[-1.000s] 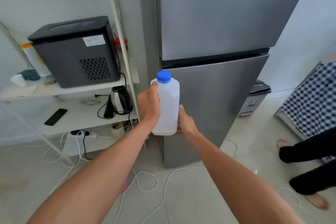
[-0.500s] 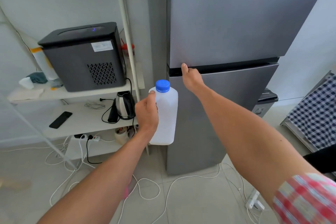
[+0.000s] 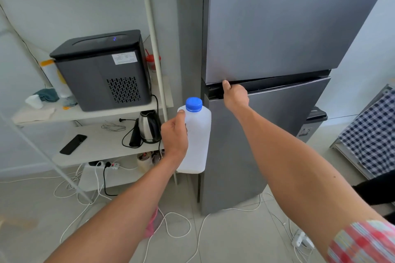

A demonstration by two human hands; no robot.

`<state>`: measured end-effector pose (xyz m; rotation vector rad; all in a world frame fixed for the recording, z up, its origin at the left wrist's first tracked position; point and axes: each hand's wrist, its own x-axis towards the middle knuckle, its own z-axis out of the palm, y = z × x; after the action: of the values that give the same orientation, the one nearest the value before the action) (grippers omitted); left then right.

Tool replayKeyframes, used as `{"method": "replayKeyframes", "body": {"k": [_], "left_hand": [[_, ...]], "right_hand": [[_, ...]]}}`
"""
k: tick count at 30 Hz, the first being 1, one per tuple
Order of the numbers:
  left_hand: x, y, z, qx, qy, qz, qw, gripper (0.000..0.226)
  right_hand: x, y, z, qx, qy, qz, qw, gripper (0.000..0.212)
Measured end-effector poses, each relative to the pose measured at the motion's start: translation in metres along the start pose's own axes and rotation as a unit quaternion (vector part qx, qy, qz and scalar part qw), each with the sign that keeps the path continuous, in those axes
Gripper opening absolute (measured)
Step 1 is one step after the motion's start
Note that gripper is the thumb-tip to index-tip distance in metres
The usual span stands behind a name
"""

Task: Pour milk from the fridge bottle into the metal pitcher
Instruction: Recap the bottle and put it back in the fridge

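Note:
My left hand (image 3: 174,134) grips a white plastic milk bottle (image 3: 197,139) with a blue cap (image 3: 193,104), held upright in front of the grey fridge (image 3: 273,28). My right hand (image 3: 234,94) is at the dark handle groove on top of the lower fridge door (image 3: 277,126), fingers curled into the groove. The lower door looks slightly ajar at its left edge. No metal pitcher is in view.
A white shelf unit (image 3: 102,145) stands left of the fridge, holding a black machine (image 3: 100,68), a kettle (image 3: 149,126) and a phone (image 3: 73,144). Cables (image 3: 171,224) and a power strip (image 3: 301,241) lie on the tiled floor. A checked cloth (image 3: 372,134) hangs at the right.
My right hand let go of the bottle, rose to the fridge's handle groove and hooked its fingers in. The left hand keeps the bottle, now slightly lower and left.

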<state>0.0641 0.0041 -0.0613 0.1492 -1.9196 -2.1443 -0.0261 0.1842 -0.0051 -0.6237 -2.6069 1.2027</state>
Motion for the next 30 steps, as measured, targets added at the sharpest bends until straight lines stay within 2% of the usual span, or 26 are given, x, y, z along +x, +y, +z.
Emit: {"method": "replayKeyframes", "body": {"k": [3, 7, 10, 13, 16, 18, 20, 22, 25, 27, 30], "left_hand": [[0.0, -0.002, -0.004, 0.013, -0.002, 0.001, 1.0, 0.054], [-0.001, -0.003, -0.008, 0.026, -0.01, -0.002, 1.0, 0.052], [-0.008, -0.008, -0.004, 0.02, -0.035, -0.005, 0.999, 0.048], [-0.017, -0.014, 0.004, 0.008, -0.057, -0.012, 0.998, 0.045], [-0.03, -0.022, 0.017, -0.003, -0.087, -0.034, 0.996, 0.049], [-0.039, -0.028, 0.027, -0.007, -0.104, -0.052, 0.993, 0.055], [-0.048, -0.034, 0.038, -0.008, -0.117, -0.071, 0.991, 0.056], [-0.058, -0.04, 0.048, -0.005, -0.13, -0.084, 0.988, 0.055], [-0.074, -0.047, 0.066, -0.019, -0.146, -0.099, 0.984, 0.044], [-0.085, -0.051, 0.078, -0.024, -0.156, -0.118, 0.98, 0.041], [-0.1, -0.053, 0.096, -0.045, -0.151, -0.166, 0.973, 0.036]], "right_hand": [[-0.024, 0.015, -0.005, -0.033, 0.091, 0.024, 0.995, 0.063], [-0.049, 0.027, -0.032, -0.06, 0.148, 0.074, 0.984, 0.047], [-0.065, 0.041, -0.057, -0.054, 0.147, 0.113, 0.981, 0.046], [-0.085, 0.058, -0.085, -0.051, 0.148, 0.139, 0.978, 0.062], [-0.109, 0.075, -0.115, -0.076, 0.152, 0.142, 0.975, 0.062], [-0.124, 0.086, -0.136, -0.126, 0.156, 0.143, 0.969, 0.053], [-0.139, 0.097, -0.156, -0.179, 0.169, 0.14, 0.959, 0.036], [-0.153, 0.11, -0.17, -0.221, 0.162, 0.145, 0.951, 0.032], [-0.169, 0.134, -0.186, -0.257, 0.145, 0.165, 0.941, 0.044], [-0.177, 0.143, -0.196, -0.241, 0.147, 0.186, 0.941, 0.054], [-0.18, 0.156, -0.205, -0.242, 0.166, 0.168, 0.941, 0.055]]}}
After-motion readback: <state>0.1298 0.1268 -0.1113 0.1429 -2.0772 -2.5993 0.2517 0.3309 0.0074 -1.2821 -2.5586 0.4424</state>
